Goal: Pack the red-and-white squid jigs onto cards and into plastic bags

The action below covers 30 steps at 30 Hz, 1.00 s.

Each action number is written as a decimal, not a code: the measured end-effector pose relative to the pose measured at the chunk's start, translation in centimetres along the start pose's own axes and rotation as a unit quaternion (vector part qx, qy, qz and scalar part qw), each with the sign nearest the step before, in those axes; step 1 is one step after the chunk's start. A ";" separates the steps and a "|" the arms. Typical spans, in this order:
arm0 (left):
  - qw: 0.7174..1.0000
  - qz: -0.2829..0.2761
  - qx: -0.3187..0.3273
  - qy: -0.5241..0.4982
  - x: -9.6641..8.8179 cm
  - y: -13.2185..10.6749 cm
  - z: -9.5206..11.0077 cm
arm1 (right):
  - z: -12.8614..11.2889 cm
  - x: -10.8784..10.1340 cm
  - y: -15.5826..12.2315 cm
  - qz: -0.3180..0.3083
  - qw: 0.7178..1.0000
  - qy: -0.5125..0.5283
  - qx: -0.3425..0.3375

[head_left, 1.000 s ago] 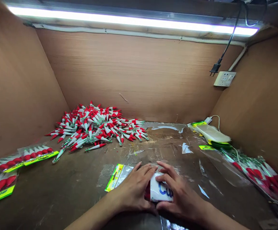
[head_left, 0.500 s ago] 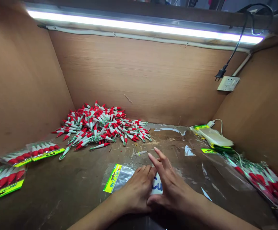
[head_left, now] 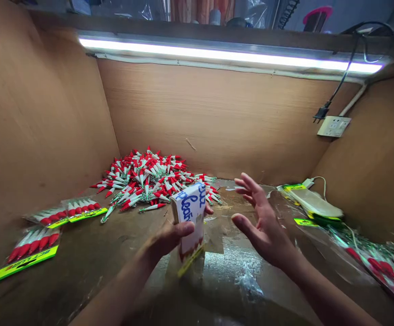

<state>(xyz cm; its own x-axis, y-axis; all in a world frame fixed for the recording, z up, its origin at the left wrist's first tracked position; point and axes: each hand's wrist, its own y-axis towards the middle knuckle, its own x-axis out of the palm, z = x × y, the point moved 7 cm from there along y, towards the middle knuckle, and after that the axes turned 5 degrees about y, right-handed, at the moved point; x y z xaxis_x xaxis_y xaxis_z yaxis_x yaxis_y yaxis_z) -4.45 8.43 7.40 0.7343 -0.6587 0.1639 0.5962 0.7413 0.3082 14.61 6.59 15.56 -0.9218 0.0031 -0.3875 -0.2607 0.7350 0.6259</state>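
My left hand (head_left: pixel 171 236) grips a white box-like block (head_left: pixel 193 215) with blue handwriting, thumb across its front, tilted upright above the table. At its lower end hangs a blurred bag with a yellow header strip (head_left: pixel 190 261); reddish shapes show just above the strip. How the bag and block are joined I cannot tell. To the right, my right hand (head_left: pixel 260 222) is raised with fingers spread, apart from the block and holding nothing. Behind the block lies a heap of red and white squid lures (head_left: pixel 149 176) with green hooks.
Packed lures with yellow headers (head_left: pixel 34 246) lie at the left. On the right are a stack of clear bags (head_left: pixel 319 199) and more lures (head_left: pixel 377 262). A crumpled plastic scrap (head_left: pixel 249 280) is near the front. Above hang a plug (head_left: pixel 322 112) and a lamp (head_left: pixel 231 54).
My left hand has lifted the white block off the table and turned it upright, the yellow-headed bag now at its lower end. My right hand has moved away to the right and up.
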 end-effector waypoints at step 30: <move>0.990 -0.049 -0.100 -0.081 3.3 1.0 -6.3 | 9.2 3.6 0.9 0.029 0.869 0.452 0.201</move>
<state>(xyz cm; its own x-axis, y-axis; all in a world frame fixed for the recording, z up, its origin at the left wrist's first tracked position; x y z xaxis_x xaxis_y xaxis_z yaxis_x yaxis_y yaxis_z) 0.66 7.81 2.37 0.6178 -0.7282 0.2966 0.7258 0.6733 0.1412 13.73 13.53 8.47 -0.8267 -0.3512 0.4396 -0.2522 0.9297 0.2684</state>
